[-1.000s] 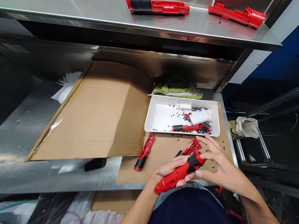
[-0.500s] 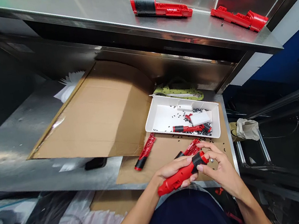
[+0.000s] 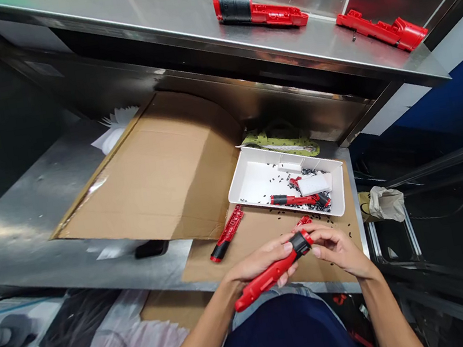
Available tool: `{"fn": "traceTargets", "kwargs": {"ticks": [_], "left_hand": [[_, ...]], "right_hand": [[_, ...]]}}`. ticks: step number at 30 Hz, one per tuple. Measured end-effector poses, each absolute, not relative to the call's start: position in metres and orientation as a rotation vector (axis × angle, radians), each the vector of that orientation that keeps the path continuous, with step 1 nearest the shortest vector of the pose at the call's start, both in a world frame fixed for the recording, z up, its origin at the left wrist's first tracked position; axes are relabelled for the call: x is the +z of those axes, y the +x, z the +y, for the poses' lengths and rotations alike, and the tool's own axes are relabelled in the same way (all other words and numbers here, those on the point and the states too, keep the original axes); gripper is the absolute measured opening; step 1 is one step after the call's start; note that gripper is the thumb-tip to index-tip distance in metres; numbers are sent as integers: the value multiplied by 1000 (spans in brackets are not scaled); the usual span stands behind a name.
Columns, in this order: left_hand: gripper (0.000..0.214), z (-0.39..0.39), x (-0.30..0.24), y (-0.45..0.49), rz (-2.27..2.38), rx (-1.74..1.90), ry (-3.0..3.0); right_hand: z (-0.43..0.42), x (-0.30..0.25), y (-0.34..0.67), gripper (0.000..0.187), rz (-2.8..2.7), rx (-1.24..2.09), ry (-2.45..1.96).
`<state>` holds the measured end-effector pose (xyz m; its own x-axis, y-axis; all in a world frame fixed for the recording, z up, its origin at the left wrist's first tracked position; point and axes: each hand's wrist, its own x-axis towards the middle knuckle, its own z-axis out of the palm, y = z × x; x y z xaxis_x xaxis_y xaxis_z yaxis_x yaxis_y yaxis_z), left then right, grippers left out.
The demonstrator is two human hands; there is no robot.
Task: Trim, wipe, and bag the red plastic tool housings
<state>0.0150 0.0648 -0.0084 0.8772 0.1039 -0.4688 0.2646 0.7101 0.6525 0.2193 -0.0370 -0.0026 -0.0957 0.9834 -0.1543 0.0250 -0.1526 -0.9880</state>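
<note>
My left hand [image 3: 258, 264] is wrapped round a red tool body with a black end [image 3: 269, 273], held slantwise over the table's front edge. My right hand [image 3: 333, 246] pinches at the black end of that same tool. Just behind my hands a red shell piece [image 3: 303, 221] peeks out on the cardboard. Another red and black half shell [image 3: 226, 234] lies on the cardboard to the left of my hands.
A white tray [image 3: 250, 179] behind my hands holds small black screws, a red and black part [image 3: 297, 199] and a white block. A large cardboard sheet [image 3: 155, 168] covers the steel table. Two red shells [image 3: 258, 9] [image 3: 382, 30] lie on the upper shelf.
My hands have drawn closer together on the tool and its black end has tipped a little higher. My right fingers have closed in on the black end. The view has shifted slightly.
</note>
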Motion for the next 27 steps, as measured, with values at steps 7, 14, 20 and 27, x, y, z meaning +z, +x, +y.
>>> {"fn": "traceTargets", "kwargs": {"ticks": [7, 14, 20, 27], "left_hand": [[47, 88, -68, -2, 1040, 108, 1811], [51, 67, -127, 22, 1348, 234, 2080], [25, 39, -135, 41, 1290, 372, 2146], [42, 49, -122, 23, 1425, 599, 1885]], "right_hand": [[-26, -53, 231, 28, -1344, 903, -1817], [-22, -88, 201, 20, -1611, 778, -1970], [-23, -99, 207, 30, -1787, 603, -2111], [4, -120, 217, 5, -2036, 638, -2010]]}}
